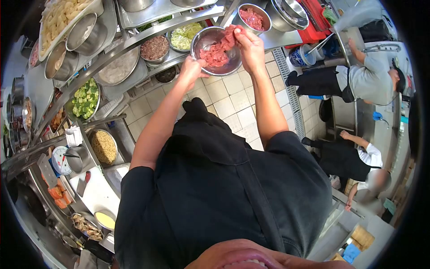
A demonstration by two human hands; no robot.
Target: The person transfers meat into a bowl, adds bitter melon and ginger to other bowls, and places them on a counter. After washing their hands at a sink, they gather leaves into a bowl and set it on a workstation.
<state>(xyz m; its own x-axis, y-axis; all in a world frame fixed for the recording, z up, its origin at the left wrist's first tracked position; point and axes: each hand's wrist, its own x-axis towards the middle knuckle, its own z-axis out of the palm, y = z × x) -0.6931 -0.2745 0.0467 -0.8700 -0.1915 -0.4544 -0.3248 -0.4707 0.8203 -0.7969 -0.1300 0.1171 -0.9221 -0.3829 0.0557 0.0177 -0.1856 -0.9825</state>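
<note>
My left hand (192, 71) grips the rim of a steel bowl (206, 39) from its near left side, holding it tilted in the air. Strips of raw red meat (216, 57) lie inside. Pinched in the fingers of my right hand (249, 45) is more of this meat, lifted at the bowl's right rim and hanging towards the rest. Just beyond, a second steel bowl (266, 23) with raw meat (251, 19) stands on the counter.
Left of me are bowls of shredded cabbage (184, 36), chopped meat (155, 47), broccoli (85, 101) and noodles (104, 147). A metal rail (148, 35) crosses above the counter. Two people (365, 80) work on the right. A floor drain (286, 85) runs between us.
</note>
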